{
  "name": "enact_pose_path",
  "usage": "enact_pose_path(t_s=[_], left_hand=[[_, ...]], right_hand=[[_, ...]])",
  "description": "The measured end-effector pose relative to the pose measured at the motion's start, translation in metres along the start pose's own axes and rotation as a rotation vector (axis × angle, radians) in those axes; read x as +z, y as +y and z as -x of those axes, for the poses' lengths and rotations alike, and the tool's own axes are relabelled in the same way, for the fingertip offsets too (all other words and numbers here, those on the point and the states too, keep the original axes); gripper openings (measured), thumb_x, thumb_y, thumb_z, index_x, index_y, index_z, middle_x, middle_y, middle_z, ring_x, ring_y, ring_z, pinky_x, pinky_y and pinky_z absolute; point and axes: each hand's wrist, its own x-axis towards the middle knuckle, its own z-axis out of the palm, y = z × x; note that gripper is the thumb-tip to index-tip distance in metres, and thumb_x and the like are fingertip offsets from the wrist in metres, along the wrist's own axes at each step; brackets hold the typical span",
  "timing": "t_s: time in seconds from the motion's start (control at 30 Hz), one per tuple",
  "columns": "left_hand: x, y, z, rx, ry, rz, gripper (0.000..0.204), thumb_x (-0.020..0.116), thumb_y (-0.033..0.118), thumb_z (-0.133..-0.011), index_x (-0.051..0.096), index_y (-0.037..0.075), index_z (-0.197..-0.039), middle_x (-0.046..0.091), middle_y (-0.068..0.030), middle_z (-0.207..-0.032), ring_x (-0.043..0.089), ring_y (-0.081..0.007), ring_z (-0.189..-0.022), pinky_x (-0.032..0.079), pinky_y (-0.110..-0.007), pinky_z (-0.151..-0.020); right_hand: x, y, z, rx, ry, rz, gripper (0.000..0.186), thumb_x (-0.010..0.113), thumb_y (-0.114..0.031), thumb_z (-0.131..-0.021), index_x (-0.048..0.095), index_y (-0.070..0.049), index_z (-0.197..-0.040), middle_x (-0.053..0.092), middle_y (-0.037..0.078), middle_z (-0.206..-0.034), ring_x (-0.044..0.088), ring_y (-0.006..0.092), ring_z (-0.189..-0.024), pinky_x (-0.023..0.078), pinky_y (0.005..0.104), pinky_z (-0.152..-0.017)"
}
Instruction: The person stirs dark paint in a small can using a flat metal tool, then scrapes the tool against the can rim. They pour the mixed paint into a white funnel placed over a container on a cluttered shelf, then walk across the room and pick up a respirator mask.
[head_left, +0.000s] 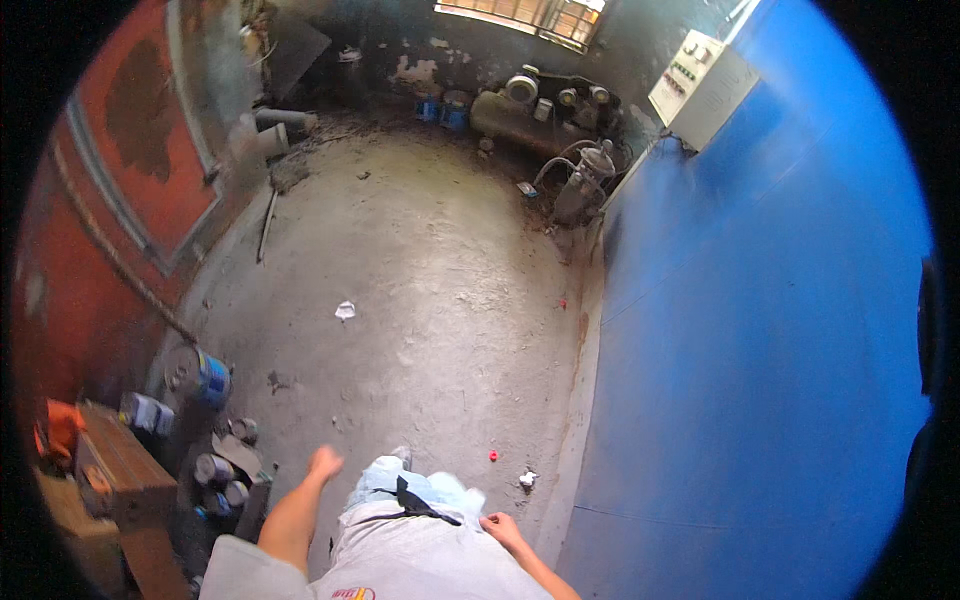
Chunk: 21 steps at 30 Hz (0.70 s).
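Observation:
My left hand (325, 463) hangs out over the concrete floor (440, 330), to the left of my legs. Motion smears its fingers, and no held object shows. Beside my right hip is my right hand (503, 527), close to the light blue trousers (450, 488). Its fingers look curled in, and whatever may be inside them is hidden. I wear a pale grey shirt (420, 555) with a black strap (412, 500) at the waist. A shoe (402, 455) shows just ahead of the trousers.
A blue wall (760, 330) bounds the right side, carrying a control box (705, 85). An air compressor (520, 112) and a metal canister (585, 185) stand far right. Cans (215, 470), a blue bucket (205, 378) and a wooden box (125, 455) crowd the near left. White scrap (345, 310) lies mid-floor.

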Motion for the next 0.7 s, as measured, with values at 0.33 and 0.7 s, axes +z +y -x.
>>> enact_pose_path(t_s=[0.33,0.7], left_hand=[[-0.179,0.638,-0.237,0.774,0.01,0.395,0.04,0.068,0.034,-0.085,0.072,0.002,-0.108,0.074,-0.0158,-0.098,0.072,-0.0271,-0.092,0.056,-0.039,-0.083],[-0.292,1.084,-0.322,1.26,-0.033,0.283,0.029,0.072,0.03,-0.085,0.073,0.005,-0.099,0.074,-0.0145,-0.092,0.072,-0.0275,-0.088,0.056,-0.038,-0.079]], right_hand=[[-0.163,-0.14,-0.239,0.009,0.294,-0.176,0.025,0.073,-0.018,-0.074,0.075,-0.002,-0.092,0.074,0.012,-0.081,0.069,0.0179,-0.075,0.055,0.0322,-0.072],[-0.436,-0.251,-0.501,0.087,0.509,-0.626,0.013,0.068,-0.013,-0.083,0.07,0.0,-0.086,0.069,0.009,-0.072,0.066,0.0133,-0.064,0.053,0.0286,-0.057]])
